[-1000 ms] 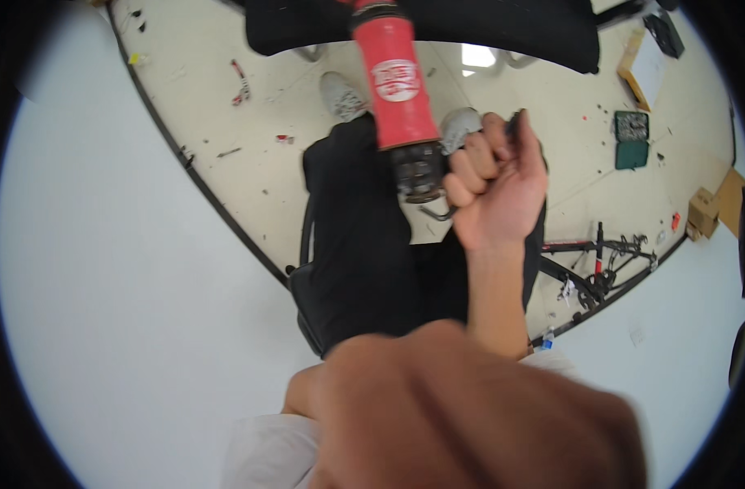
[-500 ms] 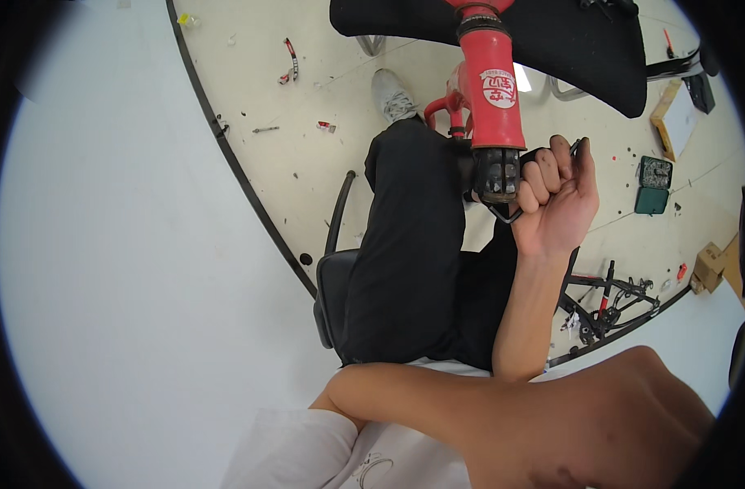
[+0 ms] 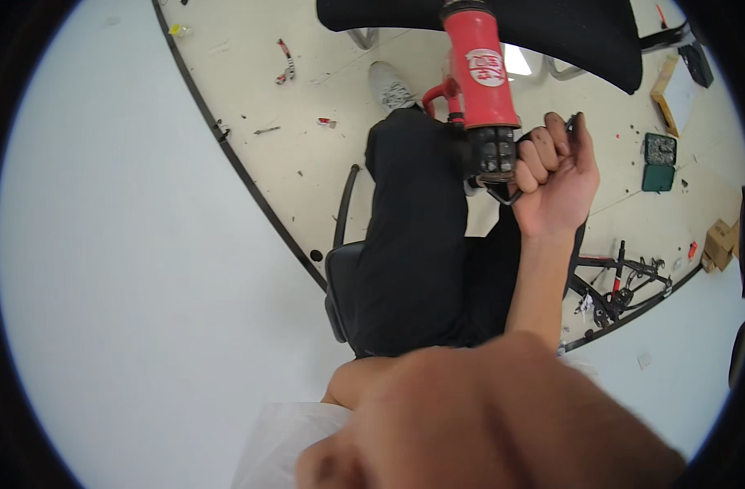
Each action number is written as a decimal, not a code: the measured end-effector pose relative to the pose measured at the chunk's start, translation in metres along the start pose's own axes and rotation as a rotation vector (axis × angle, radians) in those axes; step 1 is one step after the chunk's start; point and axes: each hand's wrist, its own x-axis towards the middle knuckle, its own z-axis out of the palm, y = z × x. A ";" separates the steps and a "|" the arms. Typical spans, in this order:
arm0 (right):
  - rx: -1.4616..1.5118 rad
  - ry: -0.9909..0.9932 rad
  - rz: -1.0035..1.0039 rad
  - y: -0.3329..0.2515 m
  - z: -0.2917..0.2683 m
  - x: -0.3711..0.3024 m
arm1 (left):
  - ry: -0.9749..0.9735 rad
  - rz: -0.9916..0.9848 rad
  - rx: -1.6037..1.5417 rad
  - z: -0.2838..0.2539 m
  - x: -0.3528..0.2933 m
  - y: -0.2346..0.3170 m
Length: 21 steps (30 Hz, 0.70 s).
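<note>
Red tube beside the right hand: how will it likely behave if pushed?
The red tube will probably stay stiff: its sides run straight, without sag. Its smooth-looking surface may feel slippery; the black end, with blocky ridges, should grip better.

Place: workshop-like | bike frame [image 3: 617,279], right | open green case [image 3: 658,178], far right | loose parts [image 3: 327,123] on floor [image 3: 331,90], left

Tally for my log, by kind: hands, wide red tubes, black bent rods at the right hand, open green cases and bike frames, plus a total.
Hands: 2 (right hand; left hand, blurred)
Wide red tube: 1
Black bent rod: 1
Open green case: 1
Bike frame: 1
Total: 6
</note>
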 end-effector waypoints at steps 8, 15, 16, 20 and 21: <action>-0.008 -0.074 -0.020 0.001 0.001 0.003 | -0.005 0.059 -0.018 0.003 0.007 -0.006; -0.014 -0.022 -0.005 -0.002 -0.001 0.002 | -0.016 0.043 0.019 0.010 0.005 -0.010; 0.006 -0.019 0.004 -0.003 -0.001 0.001 | -0.015 0.006 0.059 0.008 0.002 -0.008; 0.023 0.002 0.013 -0.006 -0.002 -0.002 | 0.057 -0.420 0.420 -0.027 -0.020 0.021; 0.028 0.008 0.001 -0.007 -0.002 -0.002 | 0.105 -0.521 0.516 -0.042 -0.031 0.029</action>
